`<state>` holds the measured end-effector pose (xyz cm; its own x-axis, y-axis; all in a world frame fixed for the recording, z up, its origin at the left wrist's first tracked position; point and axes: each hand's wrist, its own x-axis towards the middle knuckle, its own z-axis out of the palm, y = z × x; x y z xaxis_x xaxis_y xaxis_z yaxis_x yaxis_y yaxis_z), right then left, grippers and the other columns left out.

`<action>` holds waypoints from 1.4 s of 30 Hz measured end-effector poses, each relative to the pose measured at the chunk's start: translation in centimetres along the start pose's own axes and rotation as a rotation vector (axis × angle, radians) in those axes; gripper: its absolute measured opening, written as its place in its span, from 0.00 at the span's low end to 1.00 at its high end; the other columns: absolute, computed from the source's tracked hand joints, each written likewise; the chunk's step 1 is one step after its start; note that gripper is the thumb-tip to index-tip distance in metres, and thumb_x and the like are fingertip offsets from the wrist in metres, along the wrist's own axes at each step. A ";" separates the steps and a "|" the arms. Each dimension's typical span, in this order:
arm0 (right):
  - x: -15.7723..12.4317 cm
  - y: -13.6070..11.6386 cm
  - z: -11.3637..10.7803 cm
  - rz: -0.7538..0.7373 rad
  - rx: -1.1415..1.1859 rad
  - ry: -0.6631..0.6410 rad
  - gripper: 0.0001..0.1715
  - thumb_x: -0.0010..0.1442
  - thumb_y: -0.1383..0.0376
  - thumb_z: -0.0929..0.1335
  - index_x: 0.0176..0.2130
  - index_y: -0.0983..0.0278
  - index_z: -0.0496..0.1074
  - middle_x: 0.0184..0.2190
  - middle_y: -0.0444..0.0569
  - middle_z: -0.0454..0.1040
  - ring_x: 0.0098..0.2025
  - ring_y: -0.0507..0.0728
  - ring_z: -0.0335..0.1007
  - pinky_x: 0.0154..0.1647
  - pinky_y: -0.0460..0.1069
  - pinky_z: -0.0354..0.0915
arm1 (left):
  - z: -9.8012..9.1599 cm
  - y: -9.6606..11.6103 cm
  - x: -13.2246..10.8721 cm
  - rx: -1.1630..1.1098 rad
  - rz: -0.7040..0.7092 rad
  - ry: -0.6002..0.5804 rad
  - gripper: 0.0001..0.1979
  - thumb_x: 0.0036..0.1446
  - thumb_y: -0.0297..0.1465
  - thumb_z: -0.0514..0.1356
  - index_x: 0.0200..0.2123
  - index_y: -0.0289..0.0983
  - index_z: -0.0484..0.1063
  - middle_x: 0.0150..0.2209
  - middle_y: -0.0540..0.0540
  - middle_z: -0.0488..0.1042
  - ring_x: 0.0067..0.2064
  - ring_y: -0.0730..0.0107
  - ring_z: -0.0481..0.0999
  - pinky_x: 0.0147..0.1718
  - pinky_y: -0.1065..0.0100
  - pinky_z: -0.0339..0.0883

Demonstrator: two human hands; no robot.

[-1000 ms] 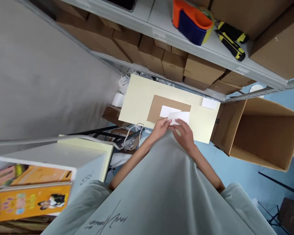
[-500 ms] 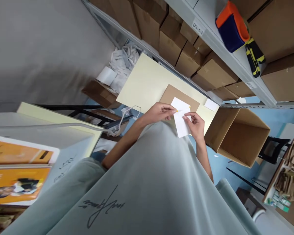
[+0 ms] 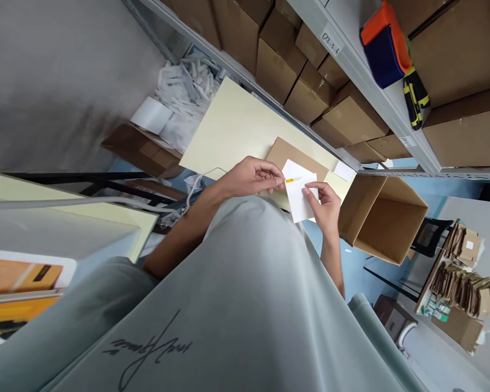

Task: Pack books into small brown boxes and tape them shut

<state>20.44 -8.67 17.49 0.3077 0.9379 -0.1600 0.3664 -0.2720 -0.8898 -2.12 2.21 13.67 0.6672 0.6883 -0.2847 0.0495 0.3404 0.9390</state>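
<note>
My right hand (image 3: 325,206) grips a white paper sheet (image 3: 299,200) by its right side, thumb on top. A small yellow mark (image 3: 289,181) with fine print beside it shows along the sheet's upper edge. The fingers of my left hand (image 3: 256,176) are pinched together at the left corner, right by that mark. Another white part (image 3: 295,169) sticks out above the printed edge; whether it is a fold or a second sheet I cannot tell. Under the paper, a flat brown cardboard piece (image 3: 276,152) lies on the pale yellow tabletop (image 3: 224,125).
Shelves with brown boxes (image 3: 280,65) run behind the tabletop. An orange and blue tape dispenser (image 3: 386,46) and yellow-black cutters (image 3: 414,98) rest on the upper shelf. A large open carton (image 3: 396,226) stands at right. A pale cable (image 3: 85,201) crosses at left.
My left fingers have shifted slightly left relative to the paper. The yellow mark with print beside it now shows more fully at the sheet's upper edge. The camera view has shifted.
</note>
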 end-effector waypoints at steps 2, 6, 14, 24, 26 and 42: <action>-0.1 -0.3 0.1 0.003 -0.016 -0.012 0.17 0.64 0.48 0.76 0.41 0.59 0.82 0.39 0.48 0.84 0.40 0.57 0.78 0.42 0.52 0.72 | 0.0 0.3 0.1 0.003 0.016 0.009 0.22 0.54 0.48 0.75 0.38 0.35 0.85 0.35 0.41 0.86 0.32 0.66 0.83 0.32 0.69 0.79; -0.2 -0.9 0.2 0.001 -0.050 -0.023 0.16 0.64 0.49 0.76 0.42 0.59 0.82 0.40 0.48 0.85 0.39 0.57 0.78 0.40 0.51 0.72 | -0.1 0.4 0.2 0.009 0.020 -0.009 0.21 0.53 0.49 0.75 0.36 0.35 0.85 0.34 0.43 0.86 0.33 0.65 0.84 0.34 0.68 0.80; 0.2 -0.8 0.0 -0.009 -0.080 -0.054 0.16 0.65 0.50 0.75 0.43 0.59 0.81 0.41 0.48 0.85 0.41 0.58 0.79 0.43 0.52 0.74 | -0.4 0.7 0.2 0.033 0.020 -0.083 0.19 0.57 0.48 0.73 0.36 0.36 0.83 0.33 0.44 0.83 0.31 0.68 0.82 0.32 0.69 0.78; 1.2 0.3 1.5 -0.174 -0.145 -0.062 0.13 0.71 0.50 0.72 0.46 0.56 0.81 0.58 0.54 0.79 0.64 0.63 0.74 0.64 0.61 0.71 | 1.8 -0.6 0.7 -0.040 -0.004 0.002 0.17 0.57 0.46 0.71 0.36 0.37 0.79 0.32 0.45 0.81 0.32 0.68 0.81 0.24 0.73 0.70; 0.9 0.1 1.8 -0.178 -0.080 -0.064 0.13 0.72 0.51 0.72 0.44 0.56 0.81 0.53 0.53 0.81 0.59 0.62 0.78 0.61 0.60 0.74 | 2.5 -1.0 0.8 -0.045 -0.012 0.056 0.17 0.57 0.45 0.71 0.36 0.37 0.78 0.32 0.45 0.81 0.32 0.68 0.81 0.25 0.73 0.69; 1.2 2.5 0.2 0.102 0.146 -0.059 0.23 0.63 0.43 0.75 0.37 0.60 0.79 0.36 0.48 0.83 0.40 0.58 0.81 0.44 0.53 0.76 | 5.6 -1.6 2.0 -0.050 -0.105 0.130 0.17 0.56 0.45 0.71 0.37 0.37 0.79 0.29 0.45 0.81 0.33 0.65 0.82 0.26 0.71 0.72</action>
<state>21.56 -8.17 15.03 0.2830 0.9194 -0.2732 0.2038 -0.3360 -0.9196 3.25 -0.56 12.65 0.5587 0.7233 -0.4059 0.0747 0.4435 0.8932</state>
